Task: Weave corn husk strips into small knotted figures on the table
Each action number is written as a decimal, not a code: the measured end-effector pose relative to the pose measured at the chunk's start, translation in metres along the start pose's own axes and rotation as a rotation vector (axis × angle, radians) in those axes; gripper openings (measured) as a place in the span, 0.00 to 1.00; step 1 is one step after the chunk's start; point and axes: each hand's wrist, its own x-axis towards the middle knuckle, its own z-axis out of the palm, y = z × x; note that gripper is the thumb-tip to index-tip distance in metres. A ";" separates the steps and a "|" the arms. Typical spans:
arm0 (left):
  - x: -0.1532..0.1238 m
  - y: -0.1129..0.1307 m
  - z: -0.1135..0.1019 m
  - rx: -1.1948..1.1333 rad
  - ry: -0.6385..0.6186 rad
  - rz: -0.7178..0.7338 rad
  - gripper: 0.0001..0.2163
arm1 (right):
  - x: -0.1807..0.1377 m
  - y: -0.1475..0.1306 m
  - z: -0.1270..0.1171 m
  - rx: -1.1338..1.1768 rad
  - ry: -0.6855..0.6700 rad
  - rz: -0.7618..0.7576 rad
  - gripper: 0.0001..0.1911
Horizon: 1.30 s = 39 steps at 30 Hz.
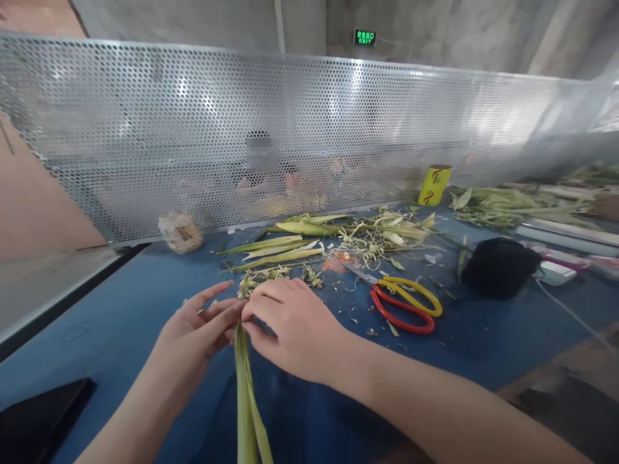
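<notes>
At the lower centre of the frame, the left hand and right hand meet, fingers pinched narrowly on the upper end of long green leaf strips that run to the bottom edge. Right of centre, red-and-yellow-handled scissors lie on the blue worktop, near leaf scraps. A black fuzzy bundle sits farther right.

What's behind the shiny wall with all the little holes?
Behind the perforated panel, a person shows faintly through the holes; above it, a green exit sign glows. The metal hides what the blurry shapes are.
</notes>
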 end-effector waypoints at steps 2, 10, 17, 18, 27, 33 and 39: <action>0.003 -0.004 0.000 -0.005 0.017 0.032 0.26 | 0.000 0.000 0.001 0.001 -0.036 0.005 0.08; 0.009 -0.010 0.001 -0.041 0.046 0.088 0.23 | 0.000 -0.002 0.001 -0.010 -0.106 -0.023 0.09; 0.010 -0.011 0.000 -0.030 0.042 0.101 0.24 | 0.000 -0.002 0.003 -0.019 -0.105 -0.026 0.10; 0.011 -0.012 -0.001 -0.029 0.041 0.105 0.24 | 0.000 -0.002 0.003 -0.018 -0.106 -0.028 0.10; 0.020 -0.020 -0.009 -0.030 0.039 0.089 0.31 | -0.001 -0.004 0.003 -0.026 -0.125 -0.040 0.10; 0.021 -0.018 -0.007 -0.042 0.067 0.087 0.33 | 0.006 0.008 -0.020 -0.027 -0.201 -0.011 0.11; 0.023 -0.016 -0.007 0.010 0.059 0.062 0.31 | -0.001 0.122 -0.087 -0.279 -0.254 0.556 0.20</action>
